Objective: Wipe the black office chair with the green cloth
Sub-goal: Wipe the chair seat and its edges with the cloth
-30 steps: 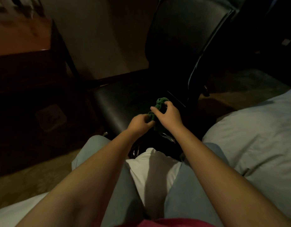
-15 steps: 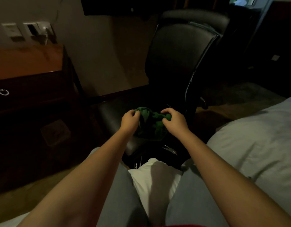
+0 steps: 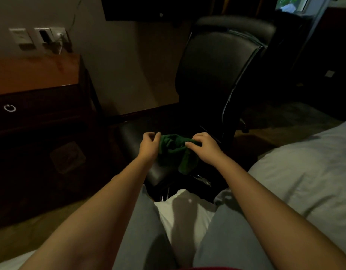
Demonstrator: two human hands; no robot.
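Note:
The black office chair (image 3: 216, 75) stands in front of me, its backrest upright and its seat (image 3: 137, 131) low and dark. A crumpled green cloth (image 3: 176, 151) hangs over the seat's front part, stretched between both hands. My left hand (image 3: 149, 147) grips the cloth's left end with curled fingers. My right hand (image 3: 204, 148) pinches its right end between thumb and fingers. The lower part of the cloth droops toward the seat's near edge.
A wooden desk (image 3: 35, 75) with a drawer pull stands at the left, wall sockets (image 3: 41, 38) above it. A bed with pale bedding (image 3: 304, 172) fills the right side. My knees and a white sheet (image 3: 183, 215) lie just below the chair.
The view has tilted upward, showing more of the backrest and wall. My hands have moved apart, spreading the bunched cloth wider over the seat.

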